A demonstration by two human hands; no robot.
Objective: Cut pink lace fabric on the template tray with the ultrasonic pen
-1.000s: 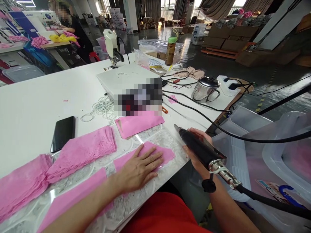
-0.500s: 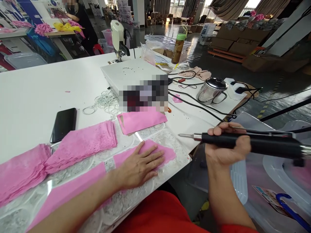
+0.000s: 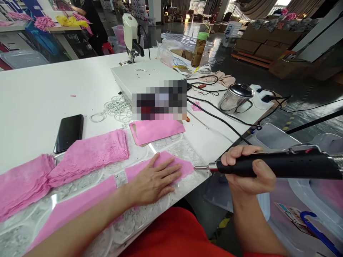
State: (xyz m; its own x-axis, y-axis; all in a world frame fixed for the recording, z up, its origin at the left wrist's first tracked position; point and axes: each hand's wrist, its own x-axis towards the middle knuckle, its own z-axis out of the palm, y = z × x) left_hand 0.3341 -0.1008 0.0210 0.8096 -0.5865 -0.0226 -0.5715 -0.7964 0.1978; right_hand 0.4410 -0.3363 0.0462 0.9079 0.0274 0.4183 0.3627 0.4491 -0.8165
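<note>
My left hand [image 3: 155, 178] lies flat with its fingers spread, pressing on a pink fabric piece [image 3: 186, 167] on a marble-patterned surface [image 3: 174, 142]. My right hand [image 3: 248, 169] is wrapped round the black handle of a corded hand tool with a thin metal tip [image 3: 284, 164]. Its tip is at the right corner of the fabric, touching it or very near. A longer pink strip [image 3: 77, 210] runs beneath my left forearm. Behind my left hand lies a flat pink piece [image 3: 159, 131] with a brownish layer under it. Stacks of perforated pink fabric [image 3: 92, 153] are to its left.
A white box [image 3: 147, 73] with a blurred front stands at the back. Near it are a pile of pale loops [image 3: 118, 107], a phone [image 3: 69, 132], a steel mug [image 3: 235, 98] and black cables [image 3: 217, 114]. Clear plastic bins [image 3: 278, 137] stand right of the table edge.
My right hand has lowered the tool and brought its tip left to the corner of the pink fabric. The left hand stays flat on the fabric. The view has shifted slightly.
</note>
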